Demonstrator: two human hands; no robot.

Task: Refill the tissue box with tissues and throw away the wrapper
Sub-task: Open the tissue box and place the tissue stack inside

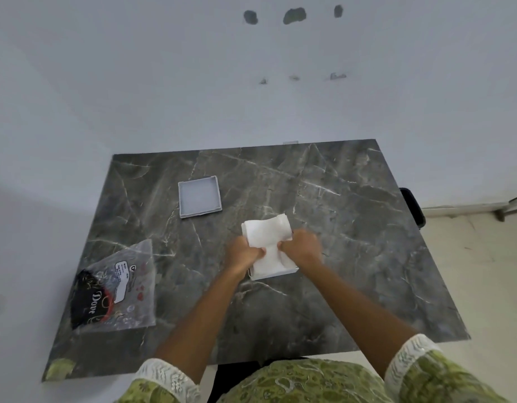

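Both hands, left hand (244,253) and right hand (302,247), grip the tissue stack (267,232), pressing it into the tissue box (276,274). Next: fit the lid (199,196) lying beyond the left hand, then bin the wrapper (114,289).

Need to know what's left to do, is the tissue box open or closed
Open. Its lid lies apart on the table, and both hands press tissues into the box.

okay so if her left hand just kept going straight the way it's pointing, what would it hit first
The left hand points away from the body, already gripping the stack of tissues. Beyond that, probably only bare table up to the wall; the grey lid looks to sit left of that line, though depth is unclear.
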